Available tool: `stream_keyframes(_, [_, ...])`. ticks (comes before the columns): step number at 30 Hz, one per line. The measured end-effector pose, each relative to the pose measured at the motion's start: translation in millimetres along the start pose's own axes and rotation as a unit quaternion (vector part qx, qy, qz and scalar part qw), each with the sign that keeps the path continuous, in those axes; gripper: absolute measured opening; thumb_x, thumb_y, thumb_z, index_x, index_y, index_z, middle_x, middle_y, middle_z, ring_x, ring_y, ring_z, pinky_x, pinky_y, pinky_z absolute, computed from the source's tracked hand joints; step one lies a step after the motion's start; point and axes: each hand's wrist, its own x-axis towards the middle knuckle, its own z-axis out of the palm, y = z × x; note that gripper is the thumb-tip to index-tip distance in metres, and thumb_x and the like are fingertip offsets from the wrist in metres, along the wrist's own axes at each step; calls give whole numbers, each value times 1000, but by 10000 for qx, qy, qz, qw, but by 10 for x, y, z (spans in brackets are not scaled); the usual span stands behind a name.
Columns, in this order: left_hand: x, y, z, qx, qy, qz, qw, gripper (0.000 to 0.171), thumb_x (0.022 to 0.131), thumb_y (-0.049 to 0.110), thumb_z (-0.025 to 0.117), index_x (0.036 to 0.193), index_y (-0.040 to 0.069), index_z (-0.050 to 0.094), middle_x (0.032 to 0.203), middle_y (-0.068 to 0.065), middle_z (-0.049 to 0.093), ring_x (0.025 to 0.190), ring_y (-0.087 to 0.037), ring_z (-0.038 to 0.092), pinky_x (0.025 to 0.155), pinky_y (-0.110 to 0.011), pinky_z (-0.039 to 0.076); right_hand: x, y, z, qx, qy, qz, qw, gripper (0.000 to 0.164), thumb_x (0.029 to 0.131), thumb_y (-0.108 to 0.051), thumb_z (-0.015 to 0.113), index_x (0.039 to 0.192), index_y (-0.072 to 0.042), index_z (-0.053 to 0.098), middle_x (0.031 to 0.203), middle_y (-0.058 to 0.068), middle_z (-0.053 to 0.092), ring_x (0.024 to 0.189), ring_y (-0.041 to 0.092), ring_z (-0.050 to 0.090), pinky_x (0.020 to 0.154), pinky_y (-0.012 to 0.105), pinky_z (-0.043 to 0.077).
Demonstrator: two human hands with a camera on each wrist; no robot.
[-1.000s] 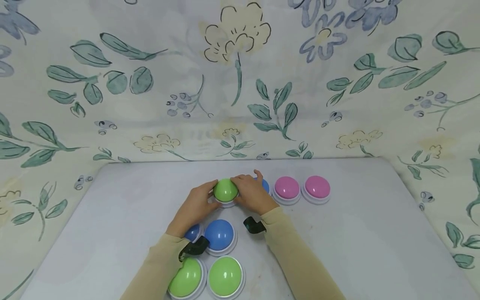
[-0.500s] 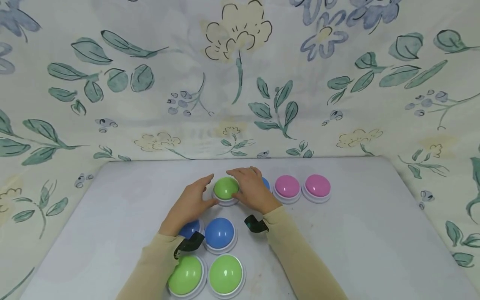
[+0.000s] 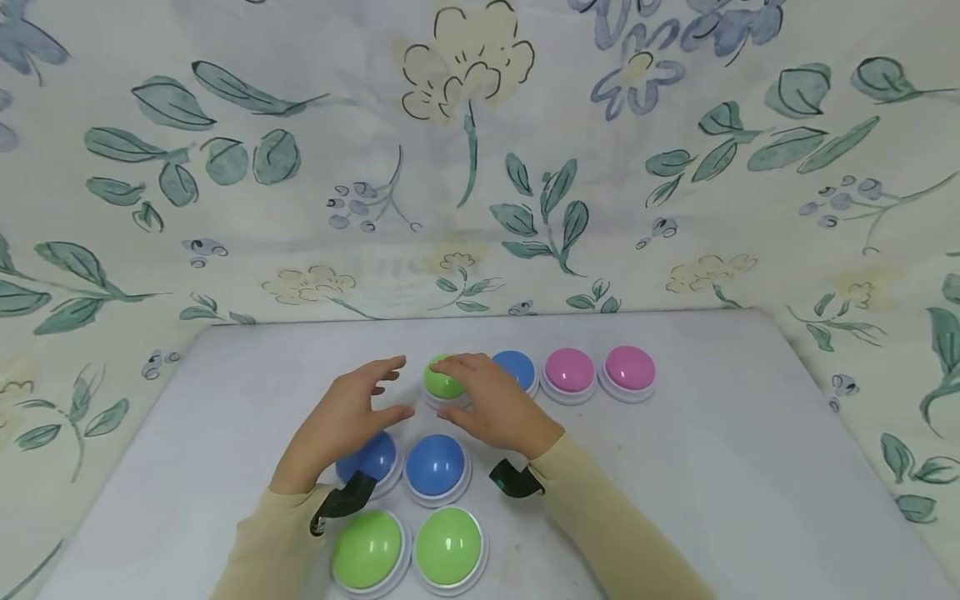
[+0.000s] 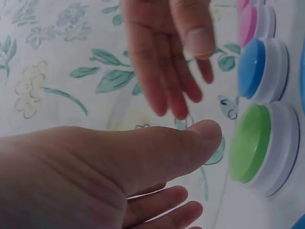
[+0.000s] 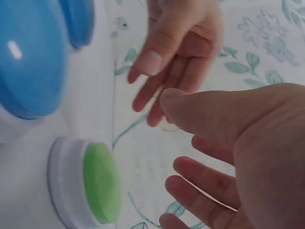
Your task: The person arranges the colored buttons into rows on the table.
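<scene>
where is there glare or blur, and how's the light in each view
Head view: bright, fairly even, small glints on the front right green dome and the blue dome behind it; left wrist view: dimmer, the right hand looks slightly soft; right wrist view: also dim, white glare on the largest blue dome, the left hand a little soft.

Three green domed buttons [image 3: 448, 546], three blue buttons [image 3: 435, 465], two pink buttons [image 3: 569, 370], two tan sleeves [image 3: 618, 529], one white table [image 3: 720, 467]

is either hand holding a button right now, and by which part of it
Nothing is held: the left hand and right hand are both open, and the wrist views show them apart from the back-row green button.
</scene>
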Motion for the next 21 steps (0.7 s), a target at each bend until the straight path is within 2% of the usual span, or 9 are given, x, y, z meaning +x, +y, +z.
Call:
stream_keyframes(6, [-102,47,-11,-69,-177,38,9998,64,87,17,79,142,-3,51,133,-23,60,110,-41,64,91,-53,56,-136,-16,90,53,-369,-64,9993,55,95,-26,72,145,-11,54,145,7,54,136,23,47,113,35,41])
stream_keyframes(12, [-257,4,30,-184,-511,-62,9985,65,87,19,80,141,-2,53,130,-22,63,110,-41,65,92,-53,56,-240,23,185,207,-642,9,9977,58,95,-30,71,147,-15,51,146,2,53,138,19,45,114,35,40])
stream_keyframes(16, [-349,-23,41,-168,-666,-117,9976,65,85,20,82,140,-1,54,127,-19,65,110,-37,65,92,-52,55,-284,58,256,346,-780,-95,9963,59,96,-30,70,149,-16,49,148,1,52,139,19,44,115,35,39])
stream_keyframes(21, [-438,-46,83,-185,-763,84,9969,63,83,19,83,137,0,58,131,-17,64,120,-37,60,99,-54,51,-321,72,314,577,-901,-353,9936,58,96,-27,70,148,-12,49,148,3,52,139,18,44,115,33,38])
